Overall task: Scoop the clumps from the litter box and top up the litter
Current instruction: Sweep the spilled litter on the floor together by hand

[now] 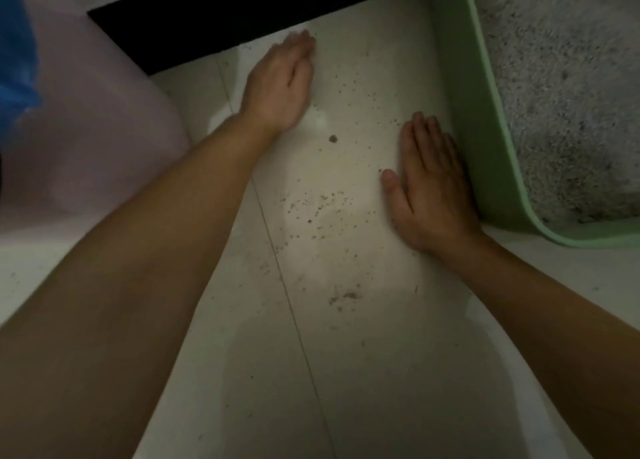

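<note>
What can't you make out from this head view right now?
- Litter box: cut off by the top and right edges; most of the litter is out of frame, and clumps can't be told apart in the dim, grainy picture.
- Left hand: fingertips motion-blurred near the black mat.
- Blue thing and pink object: cropped at the left edge, unidentifiable.
- Right hand: its palm side is hidden.
- No scoop or litter bag in view.
</note>
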### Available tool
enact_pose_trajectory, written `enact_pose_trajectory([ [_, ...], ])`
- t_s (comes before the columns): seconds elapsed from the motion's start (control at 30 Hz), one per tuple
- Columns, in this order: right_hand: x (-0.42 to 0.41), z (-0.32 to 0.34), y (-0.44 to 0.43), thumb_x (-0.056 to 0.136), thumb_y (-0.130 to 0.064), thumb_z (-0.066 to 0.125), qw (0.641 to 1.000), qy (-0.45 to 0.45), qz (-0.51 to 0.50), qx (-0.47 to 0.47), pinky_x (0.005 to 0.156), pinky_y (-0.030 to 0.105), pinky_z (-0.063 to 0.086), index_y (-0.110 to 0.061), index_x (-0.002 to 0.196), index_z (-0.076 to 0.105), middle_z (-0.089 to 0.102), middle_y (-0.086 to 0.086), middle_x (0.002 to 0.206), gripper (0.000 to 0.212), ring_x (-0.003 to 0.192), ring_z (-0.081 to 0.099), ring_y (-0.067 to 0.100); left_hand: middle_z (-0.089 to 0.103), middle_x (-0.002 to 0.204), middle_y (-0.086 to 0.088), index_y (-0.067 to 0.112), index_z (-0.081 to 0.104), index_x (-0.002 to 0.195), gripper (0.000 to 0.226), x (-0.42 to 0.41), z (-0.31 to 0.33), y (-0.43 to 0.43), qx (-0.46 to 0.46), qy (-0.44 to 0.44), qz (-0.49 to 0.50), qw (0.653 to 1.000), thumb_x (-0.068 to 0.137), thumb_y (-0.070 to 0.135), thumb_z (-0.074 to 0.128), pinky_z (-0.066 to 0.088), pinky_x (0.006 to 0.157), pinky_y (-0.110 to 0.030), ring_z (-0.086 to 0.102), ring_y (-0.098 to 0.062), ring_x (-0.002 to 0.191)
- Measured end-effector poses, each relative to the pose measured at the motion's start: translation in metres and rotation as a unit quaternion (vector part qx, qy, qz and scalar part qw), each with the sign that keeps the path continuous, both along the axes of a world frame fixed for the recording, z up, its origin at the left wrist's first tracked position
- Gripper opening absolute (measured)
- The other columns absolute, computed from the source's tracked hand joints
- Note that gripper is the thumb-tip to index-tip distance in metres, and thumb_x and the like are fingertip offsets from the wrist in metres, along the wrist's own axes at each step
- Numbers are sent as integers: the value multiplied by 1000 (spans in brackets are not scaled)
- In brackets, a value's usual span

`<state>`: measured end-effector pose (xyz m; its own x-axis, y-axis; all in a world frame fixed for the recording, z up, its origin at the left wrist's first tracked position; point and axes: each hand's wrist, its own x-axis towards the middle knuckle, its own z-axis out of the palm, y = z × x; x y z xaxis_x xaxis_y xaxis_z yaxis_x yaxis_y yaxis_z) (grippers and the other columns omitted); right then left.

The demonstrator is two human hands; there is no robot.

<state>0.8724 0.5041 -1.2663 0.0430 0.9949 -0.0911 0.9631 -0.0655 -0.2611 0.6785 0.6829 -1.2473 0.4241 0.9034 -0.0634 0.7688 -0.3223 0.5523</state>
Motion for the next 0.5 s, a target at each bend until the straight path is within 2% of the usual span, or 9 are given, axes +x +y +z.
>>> enact_pose_trajectory([
  [0.1, -1, 0, 2, 102, -46, 24, 1000, -9, 3, -7, 124, 40, 0, -5, 157, 5, -1, 12, 165, 71, 152, -5, 22, 29, 157, -8, 10, 35, 148, 58, 15, -9, 20, 24, 29, -29, 999, 97, 28, 16, 8, 121, -29, 20, -19, 147],
  [0.2, 0, 0, 3, 101, -47, 24, 1000, -20, 1, -14, 124, 41, 1, -5, 157, 5, -1, 12, 165, 72, 152, -5, 22, 20, 160, -8, 11, 28, 151, 60, 18, -13, 16, 54, 91, -101, 989, 96, 30, 16, 4, 121, -33, 12, -19, 149],
  [0.37, 0, -1, 2, 103, -43, 23, 1000, -13, 0, -10, 124, 39, 0, -6, 157, 5, 0, 11, 165, 68, 152, -5, 21, 12, 161, -13, 8, 16, 153, 63, 2, -9, -47, 70, 116, -265, 955, 98, 37, 15, 3, 122, -37, 7, -23, 149],
  [0.5, 0, -2, 2, 104, -36, 21, 1000, 8, 1, 5, 124, 39, 1, -6, 157, 7, 3, 11, 165, 62, 152, -2, 20, 13, 160, -17, 2, 18, 152, 64, -23, -8, -113, 70, 108, -324, 937, 99, 36, 22, 9, 122, -42, 9, -27, 149],
])
